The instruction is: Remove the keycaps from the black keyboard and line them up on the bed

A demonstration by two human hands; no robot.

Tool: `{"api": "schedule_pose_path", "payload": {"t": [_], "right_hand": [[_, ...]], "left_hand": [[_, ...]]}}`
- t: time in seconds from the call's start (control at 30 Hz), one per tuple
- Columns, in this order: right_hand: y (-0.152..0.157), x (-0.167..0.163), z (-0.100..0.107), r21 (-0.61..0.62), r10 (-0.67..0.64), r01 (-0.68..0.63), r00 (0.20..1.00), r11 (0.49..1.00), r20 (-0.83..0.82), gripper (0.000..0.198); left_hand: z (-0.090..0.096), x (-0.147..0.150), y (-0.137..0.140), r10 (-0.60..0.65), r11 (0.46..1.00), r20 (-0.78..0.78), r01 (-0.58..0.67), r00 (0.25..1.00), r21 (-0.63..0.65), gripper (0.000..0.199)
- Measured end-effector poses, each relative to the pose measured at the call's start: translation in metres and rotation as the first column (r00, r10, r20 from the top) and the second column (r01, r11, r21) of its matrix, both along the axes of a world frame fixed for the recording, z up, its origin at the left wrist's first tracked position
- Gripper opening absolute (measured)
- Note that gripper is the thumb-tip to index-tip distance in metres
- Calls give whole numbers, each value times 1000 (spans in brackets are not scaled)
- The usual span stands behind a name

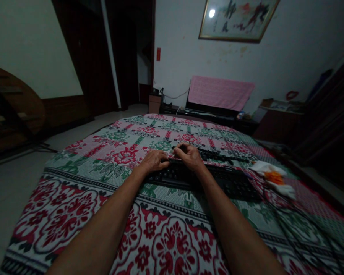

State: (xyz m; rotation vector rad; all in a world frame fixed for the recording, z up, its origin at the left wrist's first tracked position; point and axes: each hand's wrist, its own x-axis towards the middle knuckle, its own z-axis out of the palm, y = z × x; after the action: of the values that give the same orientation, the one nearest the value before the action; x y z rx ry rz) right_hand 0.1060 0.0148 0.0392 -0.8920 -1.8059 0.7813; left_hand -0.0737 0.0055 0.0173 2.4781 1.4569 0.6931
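Working at the far edge of the black keyboard [235, 184], on patterned cloth [174, 244]. My left fingers [162, 156] curl, right fingers [180, 153] nearly pinched; can't tell what either holds. Probably partway: small black pieces [215, 155] lie beyond, maybe keycaps; remainder unclear. White-orange packet [275, 177] and cables [278, 220] crowd the right.

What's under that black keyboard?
The black keyboard seems to lie on the patterned cloth, which shows along its near edge. Whatever is directly beneath is covered by the keyboard itself, so I can't tell.
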Motion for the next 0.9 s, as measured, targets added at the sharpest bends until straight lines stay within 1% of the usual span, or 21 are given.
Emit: {"api": "schedule_pose_path", "payload": {"t": [0.07,0.1,0.17,0.27,0.33,0.4,0.47,0.63,0.7,0.8,0.9], "right_hand": [[3,6,3,18,-82,82,996,996,-26,23],[5,10,3,33,-132,132,991,991,-8,22],[10,19,1,75,-246,240,967,968,74,21],[17,32,-8,134,-427,406,877,904,219,19],[20,39,-13,133,-486,467,831,874,273,18],[22,44,-17,123,-492,478,818,870,298,19],[22,46,-18,124,-484,469,822,874,301,19],[22,46,-21,141,-502,483,809,864,305,19],[22,47,-22,151,-504,481,807,863,310,19],[21,47,-23,160,-508,483,805,861,307,20],[21,47,-22,159,-508,483,804,861,309,19]], "left_hand": [[0,0,-1,-19,999,-1,19,1000,31,24],[0,0,-1,-26,999,13,26,1000,46,25],[1,0,1,-1,998,63,-2,998,55,27],[2,4,11,58,997,90,-62,994,42,30],[2,9,22,86,996,42,-87,995,7,32],[3,16,34,101,994,-16,-102,995,-47,33],[5,22,45,127,986,-40,-131,991,-104,34],[6,29,64,211,948,-107,-230,972,-219,39],[6,29,70,239,935,-150,-269,959,-231,39],[3,26,77,243,937,-205,-284,948,-204,39],[1,23,78,237,946,-224,-277,945,-167,48]]}}
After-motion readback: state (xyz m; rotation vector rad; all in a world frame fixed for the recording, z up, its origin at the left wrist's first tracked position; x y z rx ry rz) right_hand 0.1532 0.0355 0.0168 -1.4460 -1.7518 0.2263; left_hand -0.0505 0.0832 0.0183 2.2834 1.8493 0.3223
